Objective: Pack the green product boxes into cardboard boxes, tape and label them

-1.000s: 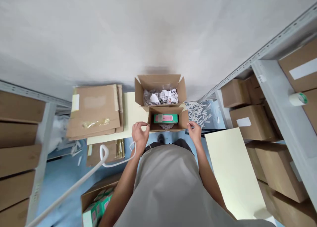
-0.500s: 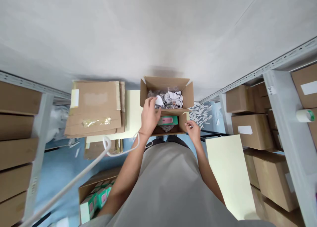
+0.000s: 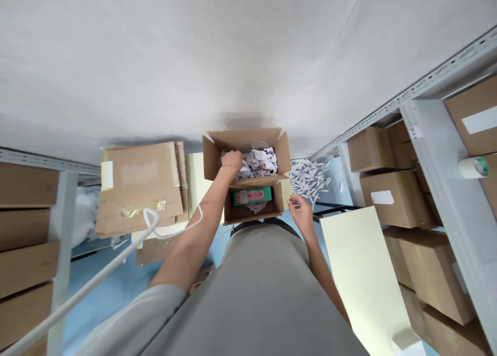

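My left hand [image 3: 232,161] reaches into the left end of an open cardboard box [image 3: 245,137], among crumpled paper [image 3: 261,161]. Its fingers curl downward, and whatever they grip is hidden beneath the hand. A second open carton [image 3: 276,200] stands nearer to my body. Inside it lies a green and pink product box [image 3: 253,196] with some crumpled paper below it. Just right of this carton hovers my right hand [image 3: 301,211], fingers loosely bent and apart, with nothing visible in them.
Flattened cardboard sheets [image 3: 142,174] are stacked on the left of the pale table [image 3: 196,177]. Paper strips [image 3: 309,180] lie heaped at the right. Shelves of cartons [image 3: 396,198] flank both sides. A white curved rod [image 3: 101,278] crosses the lower left, close to my left arm.
My left hand has moved farther into the far box, fingers now down in the paper. My right hand has come away from the nearer carton's edge. The view has shifted slightly.
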{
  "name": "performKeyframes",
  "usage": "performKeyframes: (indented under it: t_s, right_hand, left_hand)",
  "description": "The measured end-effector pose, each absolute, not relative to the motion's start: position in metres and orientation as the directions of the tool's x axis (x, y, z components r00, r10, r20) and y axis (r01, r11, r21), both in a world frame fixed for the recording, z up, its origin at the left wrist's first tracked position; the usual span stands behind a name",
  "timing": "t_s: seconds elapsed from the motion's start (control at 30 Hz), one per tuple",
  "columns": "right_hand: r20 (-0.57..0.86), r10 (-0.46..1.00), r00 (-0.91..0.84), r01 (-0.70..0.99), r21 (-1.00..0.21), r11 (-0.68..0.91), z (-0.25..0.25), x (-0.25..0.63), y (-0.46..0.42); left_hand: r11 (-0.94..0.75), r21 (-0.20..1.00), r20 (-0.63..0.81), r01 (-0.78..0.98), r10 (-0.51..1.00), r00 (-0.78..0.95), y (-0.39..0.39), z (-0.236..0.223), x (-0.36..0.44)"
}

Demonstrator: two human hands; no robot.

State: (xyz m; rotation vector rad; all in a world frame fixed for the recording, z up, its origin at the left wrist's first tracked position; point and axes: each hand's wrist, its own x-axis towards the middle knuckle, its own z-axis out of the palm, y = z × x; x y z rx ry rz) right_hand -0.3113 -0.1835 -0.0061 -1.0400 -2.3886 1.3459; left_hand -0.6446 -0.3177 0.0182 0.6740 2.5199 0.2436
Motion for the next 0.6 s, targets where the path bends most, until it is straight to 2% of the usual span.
performKeyframes:
  t_s: [0.1,0.2,0.27,0.33,0.4,0.5,0.6]
  right_hand:
    - [-0.151,0.661,-0.735,0.466,-0.821,0.33,-0.003,-0.314,-0.178]
    - [-0.153,0.646,-0.748,0.455,-0.827,0.331,0.0,-0.318,-0.175]
    - [-0.162,0.626,-0.763,0.453,-0.825,0.338,0.0,-0.321,-0.175]
    - [-0.179,0.603,-0.777,0.464,-0.811,0.357,-0.001,-0.323,-0.176]
    - [-0.195,0.582,-0.789,0.482,-0.783,0.392,-0.003,-0.324,-0.178]
    - [-0.194,0.552,-0.811,0.489,-0.742,0.458,-0.007,-0.323,-0.179]
    - [-0.193,0.531,-0.825,0.486,-0.722,0.493,-0.009,-0.322,-0.179]
  left_hand:
    - [0.851,0.317,-0.366,0.418,0.516,-0.774,-0.334,0.045,-0.632]
    - [0.721,0.512,-0.141,0.467,0.606,-0.783,-0.363,0.081,-0.597]
    - [0.62,0.626,-0.074,0.472,0.65,-0.756,-0.383,0.101,-0.565]
    - [0.523,0.712,-0.081,0.468,0.723,-0.686,-0.396,0.108,-0.534]
    - [0.518,0.737,-0.154,0.435,0.755,-0.638,-0.4,0.099,-0.508]
    - [0.645,0.663,-0.305,0.379,0.696,-0.65,-0.394,0.066,-0.485]
    - [0.721,0.584,-0.354,0.373,0.639,-0.683,-0.383,0.042,-0.477]
